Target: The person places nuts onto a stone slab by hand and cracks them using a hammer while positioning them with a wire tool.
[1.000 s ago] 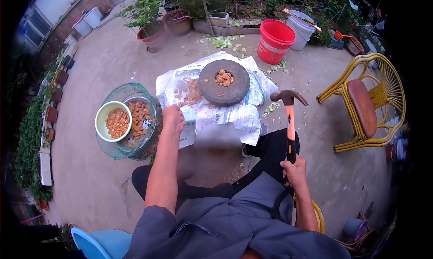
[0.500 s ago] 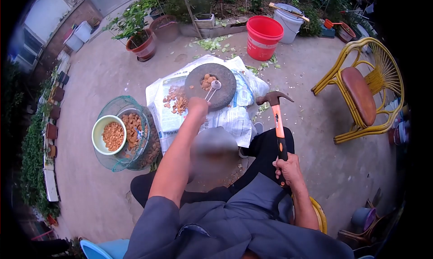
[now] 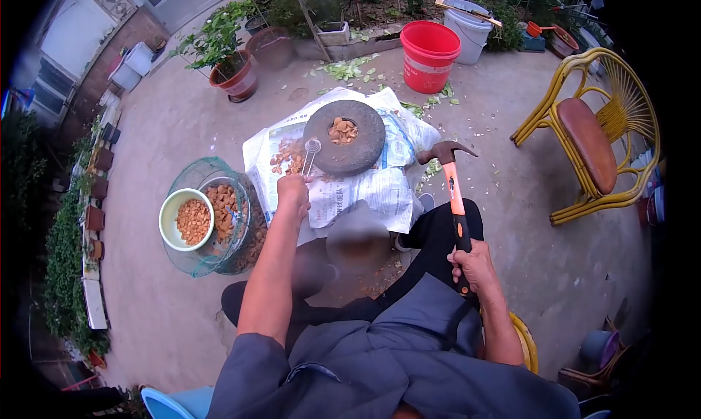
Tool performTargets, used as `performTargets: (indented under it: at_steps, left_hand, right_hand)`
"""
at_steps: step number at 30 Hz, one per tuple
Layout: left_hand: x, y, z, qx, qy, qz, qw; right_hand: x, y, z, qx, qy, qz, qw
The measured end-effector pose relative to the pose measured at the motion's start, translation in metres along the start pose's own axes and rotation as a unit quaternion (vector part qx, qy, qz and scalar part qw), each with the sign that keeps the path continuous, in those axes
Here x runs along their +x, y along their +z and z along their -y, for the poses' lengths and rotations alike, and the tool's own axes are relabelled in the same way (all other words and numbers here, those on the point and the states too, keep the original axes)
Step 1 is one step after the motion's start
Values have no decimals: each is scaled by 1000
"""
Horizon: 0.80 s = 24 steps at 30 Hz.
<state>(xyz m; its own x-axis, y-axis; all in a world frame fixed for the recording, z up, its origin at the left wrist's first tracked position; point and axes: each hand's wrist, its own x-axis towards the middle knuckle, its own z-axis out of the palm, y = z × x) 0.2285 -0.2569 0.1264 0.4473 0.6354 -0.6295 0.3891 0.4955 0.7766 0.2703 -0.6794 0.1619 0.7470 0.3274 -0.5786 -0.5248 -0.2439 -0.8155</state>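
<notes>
My left hand (image 3: 293, 193) is closed on a thin metal wire tool (image 3: 312, 153) with a round coiled head, over the left side of the newspaper (image 3: 365, 198). A round grey stone (image 3: 365, 152) lies on the paper, with brown nuts or shells (image 3: 342, 131) in its central hollow. Brown pieces (image 3: 288, 157) are scattered left of the stone. My right hand (image 3: 475, 264) grips the black and orange handle of a claw hammer (image 3: 454, 189), held upright over my right leg, its head right of the paper.
At the left, a pale green bowl (image 3: 168, 218) of brown pieces sits on a green mesh basket (image 3: 234, 262) holding more shells. A red bucket (image 3: 429, 61) and a white bucket (image 3: 467, 36) stand at the back. A yellow rattan chair (image 3: 591, 134) is at the right; potted plants (image 3: 235, 79) stand behind.
My left hand with the wire tool moved right to the stone's hollow, then back left over the scattered pieces. My right hand keeps hold of the hammer. The view has shifted slightly.
</notes>
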Motion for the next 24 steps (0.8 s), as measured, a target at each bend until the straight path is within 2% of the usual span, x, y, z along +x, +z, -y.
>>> performTargets:
  at_steps: [6,12,17,20,22,23,24]
  left_hand:
    - [-12,8,-5,-39,-28,52,997]
    - [-18,15,13,-14,-56,55,997]
    - [-16,14,21,-23,-54,47,997]
    - [-15,12,20,-8,-51,41,998]
    - [-18,13,17,-1,-53,40,998]
    - [-22,13,14,-1,-56,44,997]
    - [-25,14,12,-2,-59,48,997]
  right_hand:
    - [2,0,-1,17,-13,12,1000]
    - [3,2,-6,-12,-34,7,999]
    - [-1,29,19,-103,-134,-3,986]
    - [2,72,48,-78,-230,19,970]
    - [3,103,68,-126,-286,17,950]
    - [16,114,64,-192,-359,-16,913]
    - [28,125,60,-223,-319,-8,921]
